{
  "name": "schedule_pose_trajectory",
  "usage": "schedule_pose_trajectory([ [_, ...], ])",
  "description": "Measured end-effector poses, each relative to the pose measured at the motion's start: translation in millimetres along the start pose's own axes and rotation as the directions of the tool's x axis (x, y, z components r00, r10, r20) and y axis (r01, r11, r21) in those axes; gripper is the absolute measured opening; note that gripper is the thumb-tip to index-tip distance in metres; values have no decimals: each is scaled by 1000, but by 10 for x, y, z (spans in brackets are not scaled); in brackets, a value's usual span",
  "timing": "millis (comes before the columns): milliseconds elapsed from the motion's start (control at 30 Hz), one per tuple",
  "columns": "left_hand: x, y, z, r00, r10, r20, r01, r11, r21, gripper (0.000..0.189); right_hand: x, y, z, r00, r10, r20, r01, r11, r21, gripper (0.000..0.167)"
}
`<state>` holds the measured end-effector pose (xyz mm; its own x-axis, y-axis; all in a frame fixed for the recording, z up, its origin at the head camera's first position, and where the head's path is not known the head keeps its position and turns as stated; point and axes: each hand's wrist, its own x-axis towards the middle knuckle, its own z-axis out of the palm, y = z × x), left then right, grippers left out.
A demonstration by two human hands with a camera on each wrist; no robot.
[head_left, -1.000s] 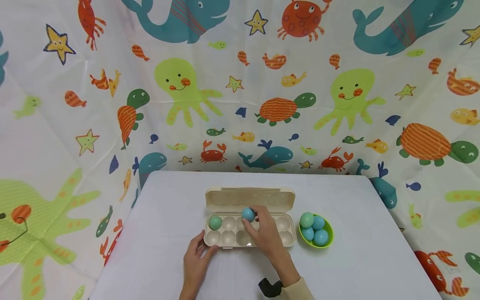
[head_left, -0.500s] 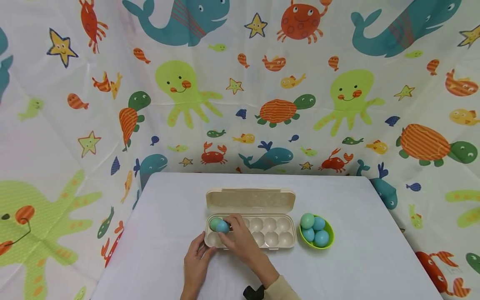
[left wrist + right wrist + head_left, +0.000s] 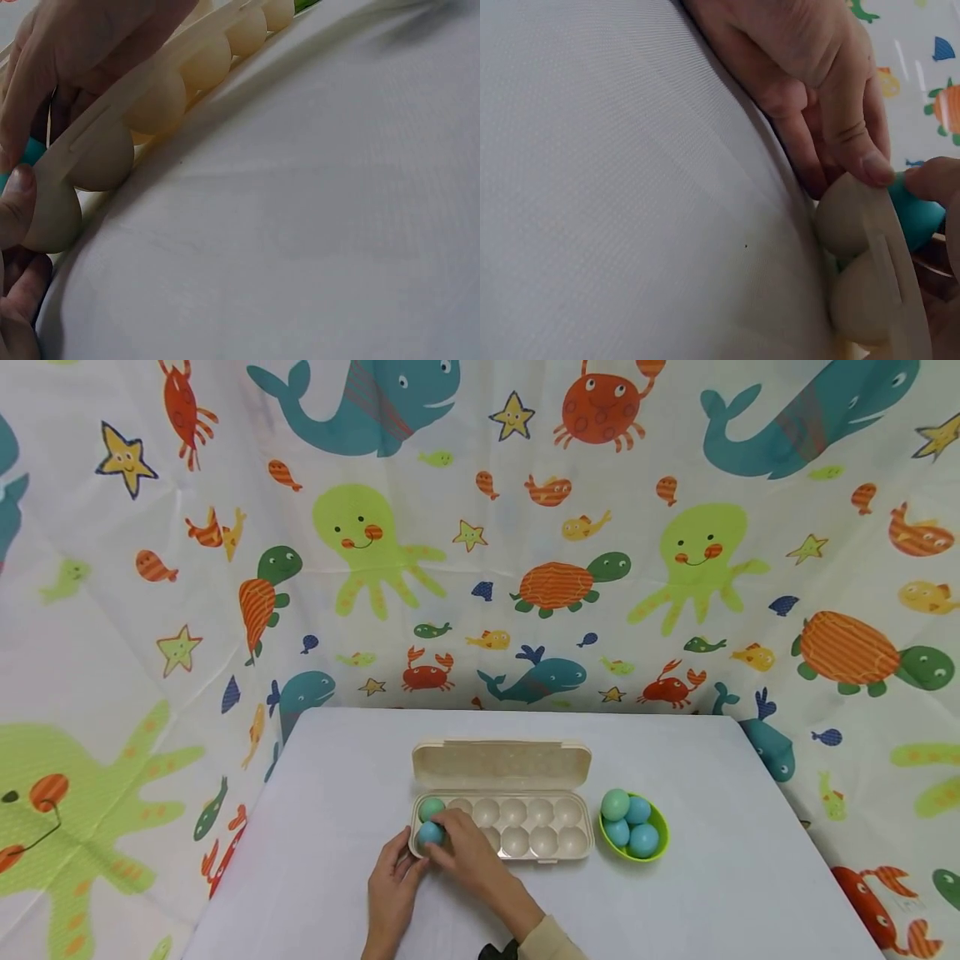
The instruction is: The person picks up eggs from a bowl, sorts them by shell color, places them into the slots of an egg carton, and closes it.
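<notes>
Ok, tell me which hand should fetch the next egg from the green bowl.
Probably the right hand, once it releases the blue egg: it is nearer the green bowl. The left hand grips the egg carton at its left end, farther away.

There are 6 eggs (image 3: pixel 643 841); 1 carton (image 3: pixel 501 766); 1 bowl (image 3: pixel 662 824); 2 hands (image 3: pixel 392 887).

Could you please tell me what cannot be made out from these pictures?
Head view: part of the carton, behind the right hand.
Head view: bottom of the bowl, under its eggs.
Head view: dark object, cut off by the bottom edge.
Left wrist view: most of the blue egg, behind carton and right hand.
</notes>
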<state>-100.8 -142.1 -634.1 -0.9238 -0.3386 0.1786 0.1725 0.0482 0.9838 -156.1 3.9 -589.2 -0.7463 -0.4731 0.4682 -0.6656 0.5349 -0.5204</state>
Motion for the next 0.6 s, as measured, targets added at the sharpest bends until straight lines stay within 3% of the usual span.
schedule_pose_trajectory([
  [233,-20,12,-20,1000,2,15,-3,1000,16,62,-21,-3,53,1000,-7,11,8,998,-56,35],
  [600,1,12,10,999,-52,8,52,999,-5,64,17,6,25,999,-16,41,20,995,-94,35],
])
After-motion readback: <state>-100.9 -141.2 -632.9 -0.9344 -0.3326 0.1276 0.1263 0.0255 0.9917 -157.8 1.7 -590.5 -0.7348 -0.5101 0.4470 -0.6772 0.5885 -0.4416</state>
